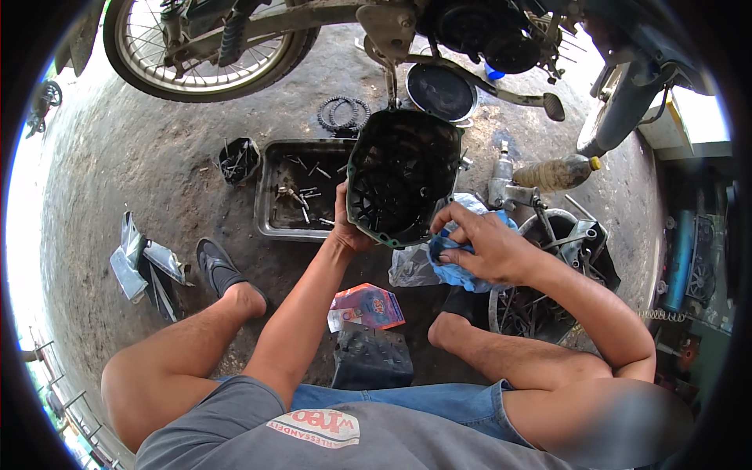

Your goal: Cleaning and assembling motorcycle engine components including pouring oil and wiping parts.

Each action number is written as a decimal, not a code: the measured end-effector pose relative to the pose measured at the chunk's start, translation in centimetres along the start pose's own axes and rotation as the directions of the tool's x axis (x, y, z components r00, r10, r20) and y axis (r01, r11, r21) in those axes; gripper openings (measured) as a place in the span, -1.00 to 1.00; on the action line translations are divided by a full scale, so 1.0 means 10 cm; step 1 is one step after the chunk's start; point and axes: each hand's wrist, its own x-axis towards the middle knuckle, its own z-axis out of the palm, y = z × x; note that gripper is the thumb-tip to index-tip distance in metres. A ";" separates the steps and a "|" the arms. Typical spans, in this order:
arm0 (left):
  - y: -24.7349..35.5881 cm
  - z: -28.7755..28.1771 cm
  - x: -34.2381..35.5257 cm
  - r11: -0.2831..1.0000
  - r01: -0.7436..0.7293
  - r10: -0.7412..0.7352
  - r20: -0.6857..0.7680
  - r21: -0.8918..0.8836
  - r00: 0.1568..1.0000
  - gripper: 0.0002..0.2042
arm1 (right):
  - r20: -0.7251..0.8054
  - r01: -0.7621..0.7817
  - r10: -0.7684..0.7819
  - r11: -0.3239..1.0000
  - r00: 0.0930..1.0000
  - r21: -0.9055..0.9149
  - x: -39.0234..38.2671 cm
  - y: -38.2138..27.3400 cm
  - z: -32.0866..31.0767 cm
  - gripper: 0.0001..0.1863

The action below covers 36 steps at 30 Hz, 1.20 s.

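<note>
My left hand (350,225) grips the lower left edge of a dark, oily motorcycle engine cover (403,168). The cover is raised with its hollow inside facing me, and ribs and bolt holes show along its rim. My left fingers are partly hidden behind it. Just right of the cover's lower corner, my right hand (489,249) is closed on a crumpled blue cloth (452,272). The cloth bunches under the fingers and out past the thumb. Whether the cloth touches the cover, I cannot tell.
A metal tray (263,192) with several bolts lies behind my left forearm, beside a small bolt container (239,160). Toothed rings (343,114) and a round black pan (441,92) lie beyond. At right are an impact wrench (505,184), a bottle (556,174) and a tool bin (540,305). A motorcycle (337,35) stands ahead.
</note>
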 end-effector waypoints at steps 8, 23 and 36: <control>-0.01 -0.05 0.07 0.997 -0.075 0.073 -0.060 -0.036 0.996 -0.19 | -0.402 -0.057 0.079 0.996 0.912 0.065 0.12 0.18 0.06 -0.80; -0.16 0.04 0.04 0.982 -0.188 0.185 -0.075 -0.035 0.980 -0.21 | -0.546 0.035 0.000 0.998 0.838 0.053 0.13 0.20 0.29 -0.85; -0.14 0.16 0.01 0.991 -0.133 0.134 -0.012 0.027 0.991 -0.12 | -0.561 0.083 0.007 0.987 0.828 0.135 0.11 0.37 0.24 -0.84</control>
